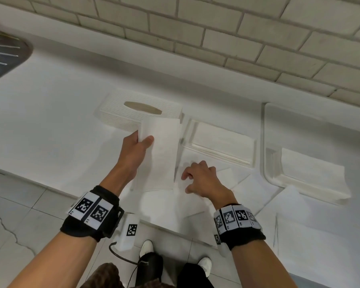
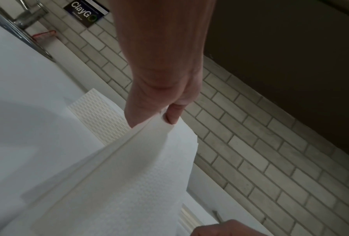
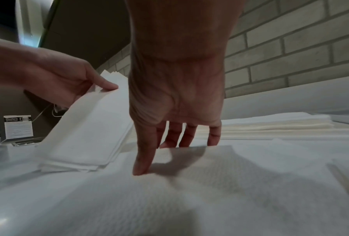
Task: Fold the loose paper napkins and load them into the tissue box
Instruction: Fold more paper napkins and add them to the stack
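Soft, light, floppy paper: folded napkins (image 1: 159, 150) pinched at top edge by left hand (image 1: 134, 150); right hand (image 1: 202, 179) spread, holding nothing, fingertips on loose napkin (image 3: 189, 183); best pinched at corners.

one readable word: "clayg" on a wall sign

in the left wrist view, a dark sign (image 2: 86, 13) on the brick-tile wall (image 2: 250, 143), above and behind the tap (image 2: 26, 17), reads "clayg" in pale letters, followed by a green ring; the smaller line under it is too blurred to read. in the right wrist view, a white notice (image 3: 18, 126) with a dark header stands far left of the brick-tile wall, its print illegible.
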`<state>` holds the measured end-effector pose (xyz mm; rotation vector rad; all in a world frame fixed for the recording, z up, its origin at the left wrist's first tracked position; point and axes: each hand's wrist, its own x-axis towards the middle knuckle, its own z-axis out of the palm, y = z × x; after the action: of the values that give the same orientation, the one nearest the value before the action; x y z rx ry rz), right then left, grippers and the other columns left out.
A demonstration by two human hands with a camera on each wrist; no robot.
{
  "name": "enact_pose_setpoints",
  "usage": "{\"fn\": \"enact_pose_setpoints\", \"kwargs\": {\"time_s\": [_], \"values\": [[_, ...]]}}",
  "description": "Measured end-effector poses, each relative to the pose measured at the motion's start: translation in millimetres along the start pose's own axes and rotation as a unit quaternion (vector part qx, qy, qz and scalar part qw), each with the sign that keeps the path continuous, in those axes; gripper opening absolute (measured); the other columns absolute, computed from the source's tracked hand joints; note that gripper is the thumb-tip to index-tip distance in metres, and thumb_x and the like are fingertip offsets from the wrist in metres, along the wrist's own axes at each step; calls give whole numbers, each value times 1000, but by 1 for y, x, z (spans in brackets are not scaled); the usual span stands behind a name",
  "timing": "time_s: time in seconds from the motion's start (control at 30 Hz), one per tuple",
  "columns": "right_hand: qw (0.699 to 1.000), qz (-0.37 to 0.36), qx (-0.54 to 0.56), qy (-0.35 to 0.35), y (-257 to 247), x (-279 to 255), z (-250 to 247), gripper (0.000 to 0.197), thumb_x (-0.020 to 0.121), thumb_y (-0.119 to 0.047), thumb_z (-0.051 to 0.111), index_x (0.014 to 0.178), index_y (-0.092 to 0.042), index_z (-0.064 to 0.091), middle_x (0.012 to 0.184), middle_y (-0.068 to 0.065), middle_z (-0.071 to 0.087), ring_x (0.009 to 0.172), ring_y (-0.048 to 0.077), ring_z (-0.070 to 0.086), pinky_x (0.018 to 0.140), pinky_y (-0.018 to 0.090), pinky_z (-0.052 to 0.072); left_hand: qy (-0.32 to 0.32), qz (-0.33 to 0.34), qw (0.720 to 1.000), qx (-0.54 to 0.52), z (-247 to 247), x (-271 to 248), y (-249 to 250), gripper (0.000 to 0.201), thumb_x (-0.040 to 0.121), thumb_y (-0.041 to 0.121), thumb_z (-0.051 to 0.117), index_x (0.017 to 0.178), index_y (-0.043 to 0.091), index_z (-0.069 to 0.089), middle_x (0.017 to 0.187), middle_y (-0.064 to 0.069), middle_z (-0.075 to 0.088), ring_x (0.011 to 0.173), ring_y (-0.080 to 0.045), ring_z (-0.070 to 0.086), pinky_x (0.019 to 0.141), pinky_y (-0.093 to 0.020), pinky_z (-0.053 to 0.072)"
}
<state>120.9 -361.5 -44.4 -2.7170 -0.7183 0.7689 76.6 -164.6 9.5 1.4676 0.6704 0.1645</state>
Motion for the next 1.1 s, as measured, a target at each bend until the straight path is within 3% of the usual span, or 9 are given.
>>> {"fn": "enact_pose_setpoints", "kwargs": {"time_s": [0.1,0.2,0.3,0.43,0.53,0.7,0.83,1.03,1.1], "values": [[1000,4,-4,9,1,-3,-1,32,76,-22,76,105,-21,64,107,-3,51,110,21,42,102,39,31,1,-1,1000,-8,0,1,-2,20,93,14,58,113,13,64,92,2,69,80,-16,65,64,-26,49],[1000,14,26,9,1,-6,-4,37,82,-18,70,115,-20,53,109,-1,54,95,19,38,100,36,32,0,3,1000,-8,2,1,-3,18,94,13,58,111,13,63,91,3,68,80,-15,64,64,-25,48],[1000,12,10,-17,-1,-4,-10,36,86,-18,66,120,-22,56,114,0,61,102,22,51,99,38,31,-7,7,1000,-12,4,1,-3,21,94,14,58,113,11,63,94,1,68,84,-18,64,67,-27,49],[992,-22,121,-30,0,-7,-33,14,83,-17,67,97,-19,68,100,2,63,96,23,60,83,35,44,8,21,999,-39,3,2,-2,20,94,14,57,114,15,63,95,3,68,86,-16,65,72,-27,51],[970,-62,236,18,-2,-18,-62,8,83,-13,68,80,-19,65,79,-3,63,74,15,60,70,32,45,31,31,996,-78,0,3,-2,21,95,14,55,113,19,62,99,4,70,91,-16,66,78,-28,52],[895,-99,429,69,-16,-42,-101,11,90,-10,65,101,-7,65,94,4,72,81,16,69,74,29,54,27,43,993,-105,4,-1,1,16,95,12,55,106,21,64,96,5,69,89,-13,65,72,-22,51],[819,-101,547,142,-24,-44,-107,17,90,-8,64,106,-3,63,98,11,71,86,22,67,76,33,53,-27,40,994,-101,14,-10,10,17,95,14,57,100,25,69,99,1,73,93,-18,67,76,-26,52],[804,-3,510,307,-45,-20,-80,23,88,-21,63,91,1,55,84,18,62,73,22,54,70,45,51,-180,-17,965,-188,40,-31,22,35,101,39,43,114,19,68,115,-4,73,110,-22,68,92,-36,53],[802,14,503,321,-46,-18,-77,21,88,-22,63,91,-3,57,92,20,65,77,22,58,78,51,54,-201,-5,964,-175,42,-32,22,37,99,40,45,120,17,65,119,-6,71,111,-22,67,94,-37,54]]}}
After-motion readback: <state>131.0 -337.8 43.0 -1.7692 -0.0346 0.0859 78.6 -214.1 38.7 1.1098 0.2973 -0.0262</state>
